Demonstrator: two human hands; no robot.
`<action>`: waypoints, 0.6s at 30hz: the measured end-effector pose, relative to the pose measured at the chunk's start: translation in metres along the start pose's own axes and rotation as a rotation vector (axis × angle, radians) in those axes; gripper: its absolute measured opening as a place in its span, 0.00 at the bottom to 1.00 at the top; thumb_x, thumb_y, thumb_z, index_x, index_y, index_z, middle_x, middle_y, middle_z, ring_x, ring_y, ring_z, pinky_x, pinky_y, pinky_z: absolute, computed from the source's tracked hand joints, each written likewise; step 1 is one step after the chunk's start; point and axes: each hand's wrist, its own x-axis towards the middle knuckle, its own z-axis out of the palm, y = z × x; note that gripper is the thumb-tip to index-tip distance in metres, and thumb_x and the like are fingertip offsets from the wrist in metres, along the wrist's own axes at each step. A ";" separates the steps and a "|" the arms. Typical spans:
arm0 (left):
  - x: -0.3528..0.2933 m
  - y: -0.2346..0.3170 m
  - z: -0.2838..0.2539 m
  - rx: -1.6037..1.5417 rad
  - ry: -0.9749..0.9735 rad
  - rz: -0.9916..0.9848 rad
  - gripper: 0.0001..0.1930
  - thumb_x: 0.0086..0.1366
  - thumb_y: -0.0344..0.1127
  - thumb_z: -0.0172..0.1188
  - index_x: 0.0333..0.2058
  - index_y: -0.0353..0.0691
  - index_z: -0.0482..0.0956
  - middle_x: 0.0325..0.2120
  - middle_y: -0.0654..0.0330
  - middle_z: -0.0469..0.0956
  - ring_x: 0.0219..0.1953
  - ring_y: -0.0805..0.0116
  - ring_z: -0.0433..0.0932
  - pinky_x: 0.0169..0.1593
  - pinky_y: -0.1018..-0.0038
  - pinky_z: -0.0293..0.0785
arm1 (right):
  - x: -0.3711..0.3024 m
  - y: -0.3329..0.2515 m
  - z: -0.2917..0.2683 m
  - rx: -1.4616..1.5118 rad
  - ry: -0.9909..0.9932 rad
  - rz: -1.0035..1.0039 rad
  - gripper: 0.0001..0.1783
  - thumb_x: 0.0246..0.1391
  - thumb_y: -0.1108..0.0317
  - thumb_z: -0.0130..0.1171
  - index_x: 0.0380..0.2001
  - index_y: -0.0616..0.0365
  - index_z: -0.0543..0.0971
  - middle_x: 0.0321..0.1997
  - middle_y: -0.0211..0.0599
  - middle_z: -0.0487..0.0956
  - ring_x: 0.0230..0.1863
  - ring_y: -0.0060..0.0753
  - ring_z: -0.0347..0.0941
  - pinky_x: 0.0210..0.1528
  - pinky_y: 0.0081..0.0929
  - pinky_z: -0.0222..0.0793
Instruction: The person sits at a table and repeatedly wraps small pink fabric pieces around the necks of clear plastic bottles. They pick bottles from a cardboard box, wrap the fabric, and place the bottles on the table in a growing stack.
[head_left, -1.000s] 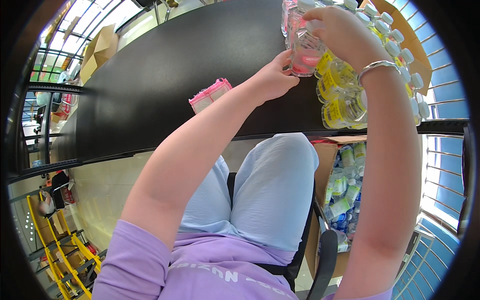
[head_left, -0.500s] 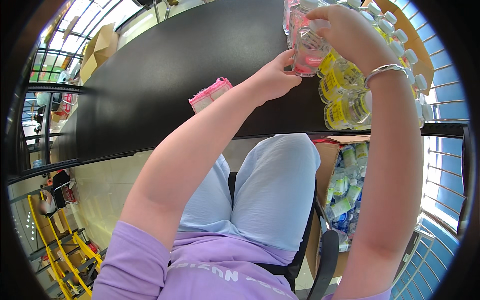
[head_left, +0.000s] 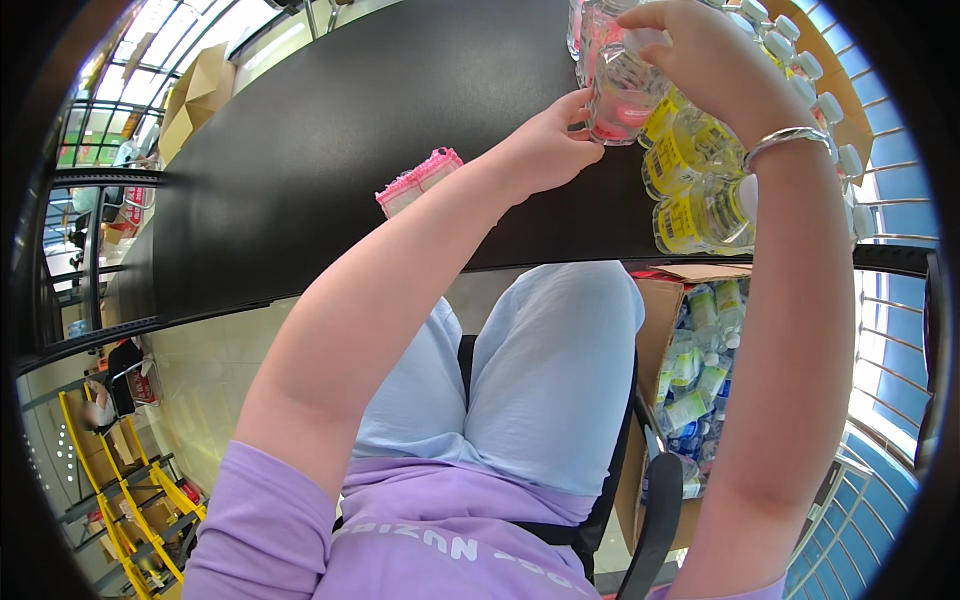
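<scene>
A clear plastic bottle with pink markings and a white cap (head_left: 622,98) stands at the far right of the black table. My left hand (head_left: 548,148) grips its lower part from the left, thumb and fingers around the base. With curled fingers, my right hand (head_left: 695,55) holds the same bottle at its cap end; the fingertips partly cover the cap. More pink-marked bottles (head_left: 592,40) stand right behind it. Several bottles with yellow labels (head_left: 685,220) sit in rows just to the right, partly hidden by my right forearm.
A folded white cloth with pink edging (head_left: 418,184) lies on the black table (head_left: 330,130) by my left forearm. Below the table's right edge, a cardboard box (head_left: 655,330) holds several bottles. A chair armrest (head_left: 655,525) is beside it. Metal bars line the right side.
The bottle and both hands have shifted very slightly up and to the right. Both hands keep their hold on it.
</scene>
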 end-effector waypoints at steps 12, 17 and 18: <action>0.000 -0.001 -0.003 0.006 -0.016 -0.033 0.34 0.56 0.28 0.52 0.60 0.43 0.49 0.57 0.53 0.58 0.57 0.64 0.60 0.58 0.73 0.56 | -0.002 -0.004 -0.002 -0.025 -0.001 0.071 0.13 0.45 0.71 0.50 0.34 0.57 0.79 0.30 0.48 0.77 0.33 0.44 0.74 0.37 0.30 0.69; 0.006 -0.003 -0.009 0.060 0.004 -0.040 0.32 0.57 0.31 0.53 0.59 0.41 0.52 0.55 0.54 0.60 0.55 0.65 0.63 0.56 0.73 0.58 | -0.010 -0.016 -0.014 0.012 0.039 -0.015 0.15 0.47 0.65 0.49 0.36 0.60 0.78 0.32 0.50 0.77 0.37 0.45 0.74 0.42 0.32 0.67; 0.008 -0.004 -0.011 0.084 0.010 -0.049 0.31 0.57 0.33 0.53 0.59 0.40 0.52 0.55 0.54 0.61 0.54 0.66 0.63 0.55 0.73 0.59 | -0.010 -0.020 -0.018 0.011 0.053 -0.027 0.16 0.47 0.64 0.49 0.37 0.60 0.78 0.33 0.50 0.77 0.38 0.46 0.73 0.43 0.32 0.67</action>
